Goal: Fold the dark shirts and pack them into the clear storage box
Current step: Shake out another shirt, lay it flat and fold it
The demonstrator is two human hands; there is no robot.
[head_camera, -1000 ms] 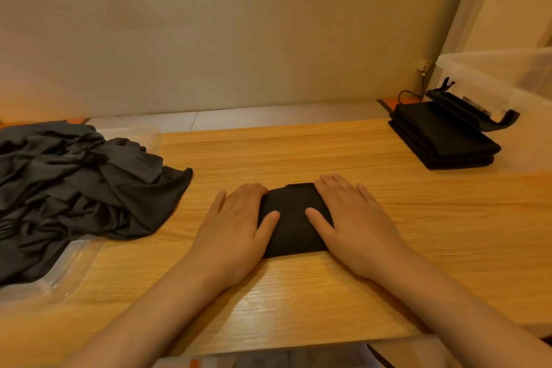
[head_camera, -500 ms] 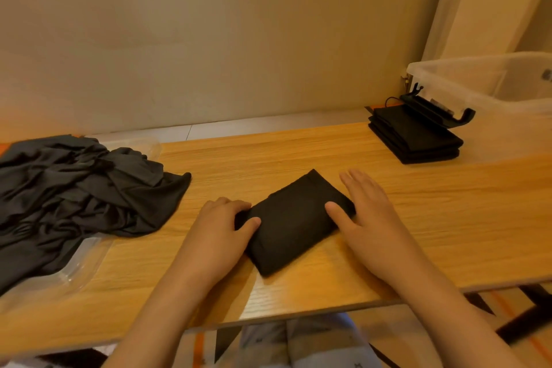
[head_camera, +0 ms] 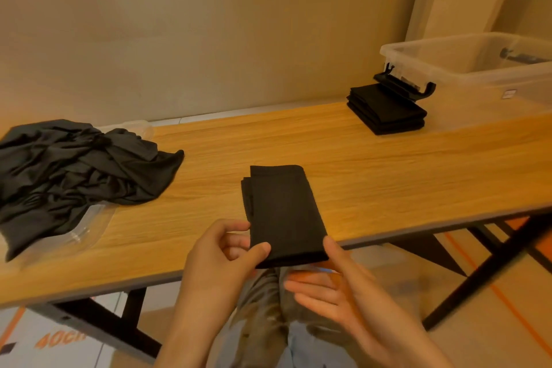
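"Black knit, folded small. Handling?" asks my bench partner.

"Judged light, soft and limp. The folded shirt [head_camera: 283, 212] would sag, and its layers could slip open, if taken by one corner. Its near end overhangs the bench [head_camera: 388, 176] edge; whether the far end rests on the wood I cannot tell. Left hand [head_camera: 221, 260]: thumb on top, fingers curled beneath, pinching the near left corner. Right hand [head_camera: 337, 287]: fingers straight and apart below the near end, thumb against the right edge, not clamped."

"Best hold?"

"Both near corners, or a flat palm under the closed fold. The clear storage box [head_camera: 493, 92] stands far right, no lid on it. A stack of folded shirts [head_camera: 385, 110] sits just beside its wall, by the black latch [head_camera: 403, 85]. Open wood lies between. The unfolded pile [head_camera: 74, 167] is well apart, left."
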